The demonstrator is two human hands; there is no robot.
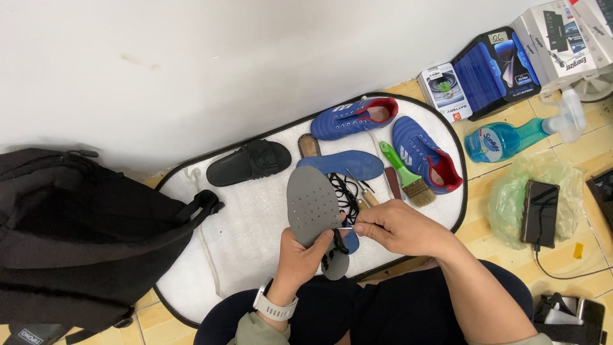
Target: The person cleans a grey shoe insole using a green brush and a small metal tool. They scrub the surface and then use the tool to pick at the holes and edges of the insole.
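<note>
**Grey insole held over the mat**

At far left a black fabric backpack (pixel 76 236) runs off the edge, covering part of the white oval mat (pixel 242 236). On the mat lies a black slide sandal (pixel 249 163). Your left hand (pixel 303 259) wraps its fingers around a grey perforated insole (pixel 311 207), upright above your lap; its lower end is hidden behind your fingers. Your right hand (pixel 399 227) pinches something thin at the insole's edge, too small to tell, beside tangled black laces (pixel 345 195). Further right: a blue insole (pixel 341 164), a green-handled brush (pixel 405 172), two blue shoes (pixel 389 134), and glossy blue boxes (pixel 485 70) by the wall.
</note>
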